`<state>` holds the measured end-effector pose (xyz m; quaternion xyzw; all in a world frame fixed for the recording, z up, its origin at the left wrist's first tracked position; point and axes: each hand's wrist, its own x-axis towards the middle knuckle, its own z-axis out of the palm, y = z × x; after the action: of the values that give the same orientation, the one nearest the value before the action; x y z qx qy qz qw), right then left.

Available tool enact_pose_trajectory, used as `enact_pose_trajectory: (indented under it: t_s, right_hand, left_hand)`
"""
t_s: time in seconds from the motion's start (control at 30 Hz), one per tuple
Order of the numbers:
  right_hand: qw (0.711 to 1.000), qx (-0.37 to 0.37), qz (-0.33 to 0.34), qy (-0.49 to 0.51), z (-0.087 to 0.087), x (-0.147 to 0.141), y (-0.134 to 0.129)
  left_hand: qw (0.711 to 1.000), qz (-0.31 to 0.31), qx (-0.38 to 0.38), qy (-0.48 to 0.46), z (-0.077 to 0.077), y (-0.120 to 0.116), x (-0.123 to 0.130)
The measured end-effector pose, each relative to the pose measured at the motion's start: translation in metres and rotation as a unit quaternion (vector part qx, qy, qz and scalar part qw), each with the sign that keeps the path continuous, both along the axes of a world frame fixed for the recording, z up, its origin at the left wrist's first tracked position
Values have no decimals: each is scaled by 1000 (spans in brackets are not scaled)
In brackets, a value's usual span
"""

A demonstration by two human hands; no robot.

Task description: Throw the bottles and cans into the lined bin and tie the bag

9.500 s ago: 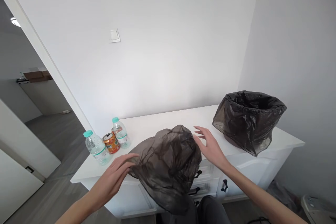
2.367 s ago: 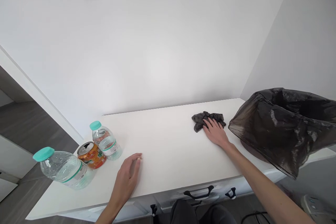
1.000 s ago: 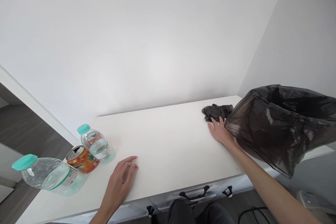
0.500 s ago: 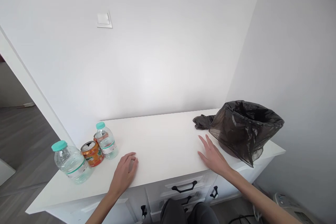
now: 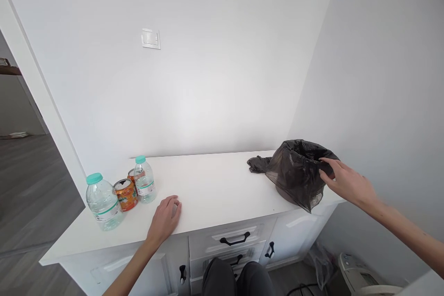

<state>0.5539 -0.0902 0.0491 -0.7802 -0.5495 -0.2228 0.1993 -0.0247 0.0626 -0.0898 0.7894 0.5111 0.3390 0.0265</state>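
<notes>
My left hand (image 5: 164, 217) rests on the white cabinet top with its fingers loosely bent and nothing in it. To its left stand two clear plastic bottles with turquoise caps, a nearer bottle (image 5: 104, 203) and a farther bottle (image 5: 144, 182). Between them is an orange drink can (image 5: 126, 195) with an opened top, and a second can (image 5: 131, 175) is partly hidden behind. On the right, a bin lined with a black plastic bag (image 5: 294, 173) stands on the cabinet. My right hand (image 5: 347, 182) is at its right rim, thumb and fingers apart; whether they touch the bag is unclear.
A bunched end of black plastic (image 5: 258, 164) lies left of the bin. The white cabinet (image 5: 215, 185) has drawers with black handles and stands against a wall with a light switch (image 5: 151, 38). On the floor at lower right are an appliance (image 5: 360, 273) and a cable.
My right hand has moved right and up from the cabinet top to the bin's rim. My left hand has stayed in place. The camera view has shifted slightly.
</notes>
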Motion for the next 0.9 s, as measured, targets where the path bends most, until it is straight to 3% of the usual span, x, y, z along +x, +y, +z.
enact_pose_trajectory:
  t_s: [0.2,0.4,0.57,0.9]
  right_hand:
    - [998,-15,22,53,-15,24,20]
    - [996,1,40,81,-16,22,28]
    - [992,9,71,99,-9,-6,29]
    - [962,22,239,128,6,-98,59]
  left_hand:
    - [1000,-4,4,3,-4,1,0]
    - [1000,-6,10,-1,-6,3,-1]
    - [1000,-8,8,-7,-6,3,-1]
    - [1000,-6,2,-12,-7,0,-1]
